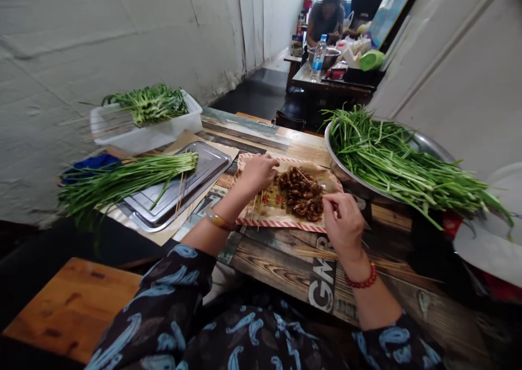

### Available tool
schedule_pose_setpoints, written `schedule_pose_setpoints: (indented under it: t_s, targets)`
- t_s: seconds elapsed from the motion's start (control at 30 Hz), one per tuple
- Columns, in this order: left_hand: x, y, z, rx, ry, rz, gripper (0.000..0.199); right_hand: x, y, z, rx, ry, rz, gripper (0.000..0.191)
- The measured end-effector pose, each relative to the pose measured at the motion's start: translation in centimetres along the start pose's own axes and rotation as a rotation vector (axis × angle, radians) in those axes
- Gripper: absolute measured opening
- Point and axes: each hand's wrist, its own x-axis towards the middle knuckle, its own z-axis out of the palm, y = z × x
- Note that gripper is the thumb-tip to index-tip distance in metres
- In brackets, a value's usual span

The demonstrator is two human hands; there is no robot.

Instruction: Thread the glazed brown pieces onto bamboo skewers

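Across the wood-patterned tabletop (273, 256), you sit between a broad steel bowl (434, 144) of long green stalks (395, 166) on the right and a white plastic tub (142, 137) on the left. Nearer the tub, a shallow steel tray (214, 161) carries more stalks. Straight ahead of you, red-striped paper (302, 226) bears a heap of glossy brown pieces (304, 188). Your left hand (259, 173) is over the paper at the heap's left; you cannot tell whether its grip is closed or holds anything. Your right hand (346, 218) is at the right edge, thumb and fingers drawn together, though anything between them is hidden. The pieces look slick, so a light fingertip pinch suits them better than a hard squeeze. Keep your left wrist clear of the thin wooden skewers (261, 212) lying beside it, and work above the paper to catch drips.
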Motion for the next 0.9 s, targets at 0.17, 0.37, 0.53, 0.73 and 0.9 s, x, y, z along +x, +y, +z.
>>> schedule_pose_setpoints:
  t_s: [0.17, 0.37, 0.53, 0.73, 0.9]
  targets:
    - [1.4, 0.2, 1.5, 0.140, -0.105, 0.072, 0.026, 0.0, -0.2, 0.0, 0.027, -0.014, 0.024, 0.011]
    - [2.0, -0.1, 2.0, 0.112, -0.140, 0.079, 0.014, 0.1, -0.5, -0.2, 0.040, -0.034, 0.023, 0.013]
    - [2.3, -0.1, 2.4, 0.065, -0.101, 0.056, 0.013, 0.3, -0.6, -0.3, 0.041, -0.039, 0.032, 0.012]
    - [2.5, 0.6, 1.1, -0.092, 0.076, 0.028, 0.017, 0.3, -0.4, -0.2, 0.052, -0.033, 0.046, 0.013]
    - [1.2, 2.5, 0.2, -0.916, 0.243, -0.162, 0.016, 0.2, 0.0, 0.0, 0.040, -0.020, 0.057, 0.014]
